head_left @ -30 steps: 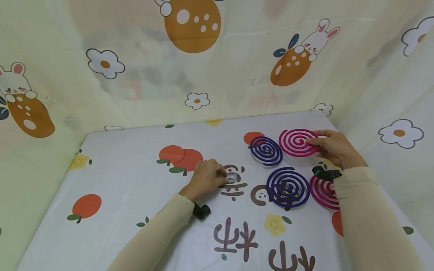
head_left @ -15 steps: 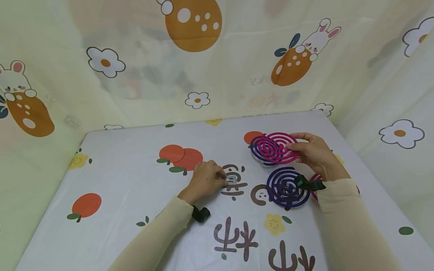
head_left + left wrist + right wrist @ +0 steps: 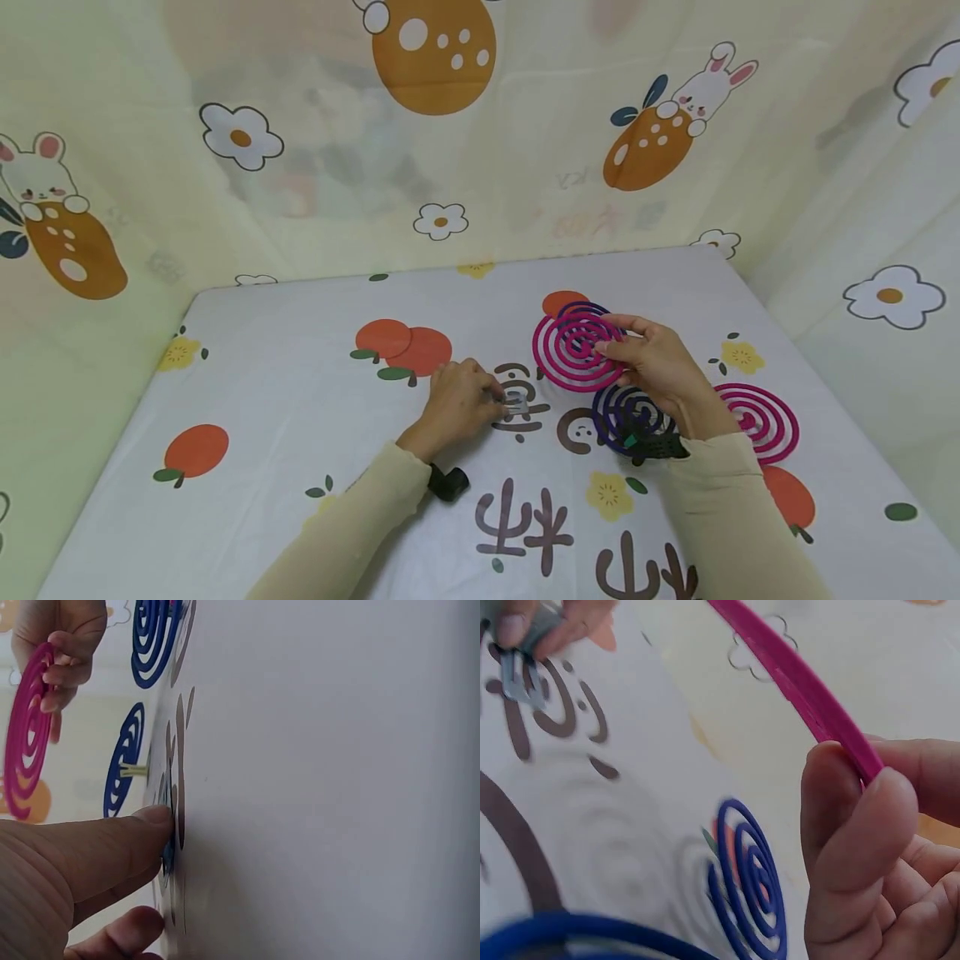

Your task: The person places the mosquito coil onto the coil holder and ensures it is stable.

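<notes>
Between the thumb and fingers of my right hand is a pink mosquito coil, pinched near its centre. It is raised off the table and tilted, and its shadow falls on the cloth in the right wrist view. Behind it, a blue mosquito coil sits propped on a small stand; the pink one partly hides it in the head view. My left hand pinches a small silvery metal coil stand low against the tablecloth, its pale prongs pointing out past the fingertips.
Another blue coil lies below my right hand, partly covered by the wrist. A second pink coil stands to the right, beside my right forearm. The white printed tablecloth meets a patterned curtain at the back.
My right hand has carried the pink coil leftward and nearer, from right of the far blue coil to in front of it. My left hand stays in place with the metal stand.
</notes>
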`<state>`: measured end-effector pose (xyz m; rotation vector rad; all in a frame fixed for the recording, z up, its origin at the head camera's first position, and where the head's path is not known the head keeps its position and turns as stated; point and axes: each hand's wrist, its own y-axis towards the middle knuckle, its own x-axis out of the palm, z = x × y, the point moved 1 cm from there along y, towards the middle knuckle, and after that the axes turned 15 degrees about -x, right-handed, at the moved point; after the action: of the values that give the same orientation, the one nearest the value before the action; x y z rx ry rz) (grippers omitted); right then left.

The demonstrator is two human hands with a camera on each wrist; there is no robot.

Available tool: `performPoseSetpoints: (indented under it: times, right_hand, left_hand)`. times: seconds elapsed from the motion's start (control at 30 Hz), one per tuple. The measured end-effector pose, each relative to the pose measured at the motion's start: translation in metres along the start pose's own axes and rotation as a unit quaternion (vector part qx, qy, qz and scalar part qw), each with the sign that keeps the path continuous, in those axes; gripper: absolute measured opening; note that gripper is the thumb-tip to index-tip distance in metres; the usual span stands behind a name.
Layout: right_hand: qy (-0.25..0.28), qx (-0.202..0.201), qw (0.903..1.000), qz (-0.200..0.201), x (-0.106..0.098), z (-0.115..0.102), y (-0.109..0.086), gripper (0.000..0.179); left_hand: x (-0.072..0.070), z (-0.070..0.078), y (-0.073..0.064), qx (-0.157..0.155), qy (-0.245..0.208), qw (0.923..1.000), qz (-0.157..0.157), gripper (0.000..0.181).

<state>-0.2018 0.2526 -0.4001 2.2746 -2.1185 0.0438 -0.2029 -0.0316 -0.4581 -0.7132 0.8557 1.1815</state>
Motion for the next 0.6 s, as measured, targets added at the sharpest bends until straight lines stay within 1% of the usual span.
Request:
performPoseSetpoints:
  times: [0.13,0.33,0.47,0.6]
  right_hand:
    - [-0.004,-0.007,0.9999,-0.013,0.016,0.004,-0.004,0.059]
    - [-0.007,-0.019,0.9991,-0.038,0.036,0.014,-0.009,0.059]
    - [0.002,-0.018,0.9986,-0.049,0.047,0.020,-0.009,0.059]
    - [0.003,-0.013,0.9984,-0.054,0.055,0.027,-0.008,0.057]
  left_hand:
    - [-0.001,-0.003,-0.004,0.004,0.005,1.0000,-0.002,0.013]
    - [-0.003,-0.006,-0.011,0.007,-0.001,1.0000,0.003,0.013]
    - [-0.004,-0.009,-0.015,0.004,0.007,0.9999,0.010,0.021]
    - [-0.006,-0.013,-0.022,0.020,0.036,0.9989,0.024,0.031]
